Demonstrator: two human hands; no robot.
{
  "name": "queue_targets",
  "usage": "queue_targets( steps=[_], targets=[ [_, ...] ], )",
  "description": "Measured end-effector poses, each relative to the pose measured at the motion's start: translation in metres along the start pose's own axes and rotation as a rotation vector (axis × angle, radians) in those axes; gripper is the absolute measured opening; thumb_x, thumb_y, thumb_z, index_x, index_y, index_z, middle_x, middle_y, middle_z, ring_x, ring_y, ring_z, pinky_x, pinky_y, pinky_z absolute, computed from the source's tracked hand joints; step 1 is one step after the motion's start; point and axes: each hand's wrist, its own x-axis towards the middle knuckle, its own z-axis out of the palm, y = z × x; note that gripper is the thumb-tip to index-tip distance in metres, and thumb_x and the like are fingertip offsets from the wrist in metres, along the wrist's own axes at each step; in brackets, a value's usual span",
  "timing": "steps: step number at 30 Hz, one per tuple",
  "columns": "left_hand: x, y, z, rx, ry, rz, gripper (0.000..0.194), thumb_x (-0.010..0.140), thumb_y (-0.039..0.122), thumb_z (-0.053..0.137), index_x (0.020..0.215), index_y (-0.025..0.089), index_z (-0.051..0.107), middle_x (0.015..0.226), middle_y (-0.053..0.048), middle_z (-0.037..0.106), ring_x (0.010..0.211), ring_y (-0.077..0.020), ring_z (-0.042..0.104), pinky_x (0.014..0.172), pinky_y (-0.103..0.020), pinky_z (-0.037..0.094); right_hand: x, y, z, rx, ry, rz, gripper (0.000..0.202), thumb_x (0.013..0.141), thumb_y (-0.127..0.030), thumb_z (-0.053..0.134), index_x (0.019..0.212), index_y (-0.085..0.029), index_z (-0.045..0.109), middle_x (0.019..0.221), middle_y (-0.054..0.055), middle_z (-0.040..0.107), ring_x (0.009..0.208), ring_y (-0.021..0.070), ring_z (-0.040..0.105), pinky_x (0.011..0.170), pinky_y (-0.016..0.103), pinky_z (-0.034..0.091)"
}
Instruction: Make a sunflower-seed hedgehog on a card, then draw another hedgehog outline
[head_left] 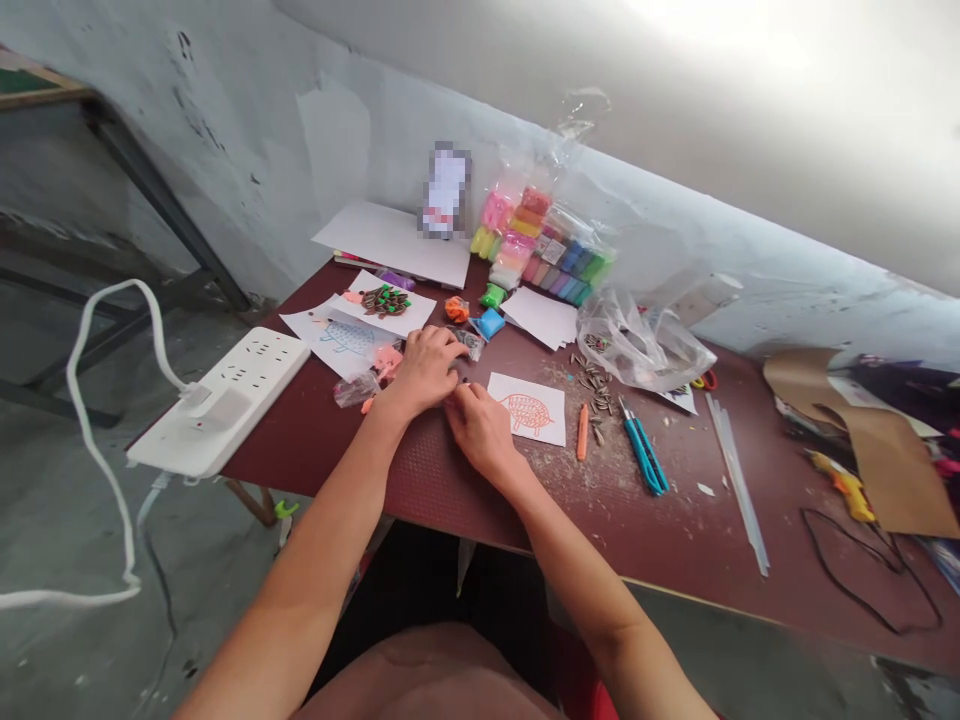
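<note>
My left hand (430, 366) and my right hand (484, 428) meet over the table, fingers curled and closed. A tiny dark bit shows at the right fingertips; what either hand holds is too small and covered to name. Just beyond the left fingers lies a small clear packet (471, 344) with something dark in it. Pink clay (387, 362) sits left of that hand, beside a crumpled clear wrapper (357, 390). Right of my right hand is a white card (556, 408) with an orange drawing of a round-bodied animal. Beyond the left wrist lies a sheet with a blue drawing (346, 340).
A card carries a seed-covered figure (385, 299) with green dots. Sunflower seeds (600, 395), an orange stick (583, 432), a teal utility knife (643, 447) and glue sticks (739, 485) lie rightward. Clay packs (540, 245) stand behind. A power strip (225, 400) overhangs the left edge; a glue gun (846, 487) lies far right.
</note>
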Motion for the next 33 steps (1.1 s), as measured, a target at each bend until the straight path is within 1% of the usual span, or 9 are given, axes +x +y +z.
queue_targets(
  steps=[2, 5, 10, 14, 18, 22, 24, 28, 33],
  targets=[
    [-0.001, 0.000, 0.000, 0.020, -0.003, 0.007, 0.039, 0.077, 0.005, 0.061, 0.108, 0.020, 0.078, 0.110, -0.012, 0.070, 0.115, -0.0320, 0.059, 0.102, -0.049, 0.044, -0.002, 0.002, 0.002, 0.005, 0.019, -0.010, 0.021, 0.103, -0.027, 0.053, 0.114, -0.022, 0.070, 0.115, 0.009, 0.069, 0.088, 0.0191, 0.067, 0.070, 0.028, 0.042],
    [0.001, -0.003, 0.000, -0.049, 0.076, -0.035, 0.036, 0.080, 0.008, 0.060, 0.111, 0.019, 0.076, 0.110, -0.011, 0.071, 0.111, -0.0309, 0.060, 0.101, -0.047, 0.046, -0.001, 0.010, 0.002, 0.050, 0.077, -0.012, 0.021, 0.102, -0.027, 0.055, 0.116, -0.023, 0.071, 0.116, 0.008, 0.069, 0.092, 0.0187, 0.067, 0.073, 0.027, 0.044],
    [0.008, -0.010, -0.005, -0.232, 0.371, -0.179, 0.030, 0.084, 0.003, 0.051, 0.093, 0.018, 0.075, 0.096, -0.010, 0.074, 0.098, -0.0264, 0.066, 0.095, -0.041, 0.051, 0.007, 0.028, -0.013, 0.070, 0.107, 0.112, 0.021, 0.104, -0.026, 0.053, 0.100, -0.020, 0.073, 0.095, 0.007, 0.074, 0.085, 0.0186, 0.067, 0.075, 0.028, 0.043],
    [0.010, -0.009, -0.009, -0.417, 0.530, -0.237, 0.027, 0.084, 0.003, 0.051, 0.087, 0.018, 0.073, 0.091, -0.006, 0.075, 0.088, -0.0201, 0.068, 0.086, -0.033, 0.054, 0.026, 0.035, -0.027, -0.020, 0.098, 0.179, 0.024, 0.103, -0.024, 0.051, 0.103, -0.020, 0.075, 0.100, 0.009, 0.073, 0.090, 0.0212, 0.066, 0.077, 0.030, 0.042],
    [0.011, -0.004, -0.010, -0.535, 0.582, -0.275, 0.024, 0.084, 0.004, 0.052, 0.084, 0.017, 0.072, 0.088, -0.005, 0.075, 0.083, -0.0166, 0.069, 0.081, -0.029, 0.055, 0.054, 0.032, -0.028, -0.138, 0.061, 0.164, 0.029, 0.100, -0.021, 0.054, 0.124, -0.022, 0.070, 0.122, 0.014, 0.065, 0.104, 0.0256, 0.062, 0.080, 0.032, 0.044],
    [0.012, -0.006, -0.010, -0.646, 0.650, -0.326, 0.021, 0.085, 0.007, 0.053, 0.086, 0.017, 0.072, 0.087, -0.004, 0.075, 0.082, -0.0156, 0.069, 0.081, -0.029, 0.056, 0.072, 0.031, -0.019, -0.207, 0.026, 0.110, 0.031, 0.104, -0.020, 0.046, 0.119, -0.019, 0.072, 0.123, 0.016, 0.063, 0.105, 0.0279, 0.060, 0.080, 0.034, 0.044],
    [0.013, -0.010, -0.011, -0.714, 0.702, -0.366, 0.020, 0.086, 0.008, 0.053, 0.088, 0.016, 0.071, 0.086, -0.003, 0.074, 0.080, -0.0148, 0.069, 0.080, -0.028, 0.057, 0.074, 0.034, -0.017, -0.200, 0.059, 0.097, 0.033, 0.106, -0.024, 0.042, 0.113, -0.018, 0.074, 0.119, 0.015, 0.065, 0.102, 0.0267, 0.060, 0.078, 0.033, 0.043],
    [0.015, -0.017, -0.014, -0.851, 0.773, -0.430, 0.020, 0.085, 0.008, 0.053, 0.088, 0.016, 0.070, 0.083, -0.003, 0.072, 0.074, -0.0124, 0.067, 0.076, -0.026, 0.059, 0.067, 0.045, -0.023, -0.085, 0.214, 0.120, 0.031, 0.106, -0.027, 0.044, 0.101, -0.018, 0.074, 0.104, 0.010, 0.067, 0.091, 0.0206, 0.059, 0.074, 0.029, 0.038],
    [0.018, -0.019, -0.012, -0.899, 0.676, -0.455, 0.021, 0.083, 0.007, 0.054, 0.089, 0.017, 0.071, 0.083, -0.003, 0.073, 0.071, -0.0117, 0.067, 0.073, -0.025, 0.059, 0.058, 0.063, -0.030, 0.314, 0.323, 0.134, 0.022, 0.096, -0.028, 0.053, 0.079, -0.019, 0.065, 0.071, 0.001, 0.057, 0.068, 0.0153, 0.049, 0.065, 0.028, 0.034]
  ],
)
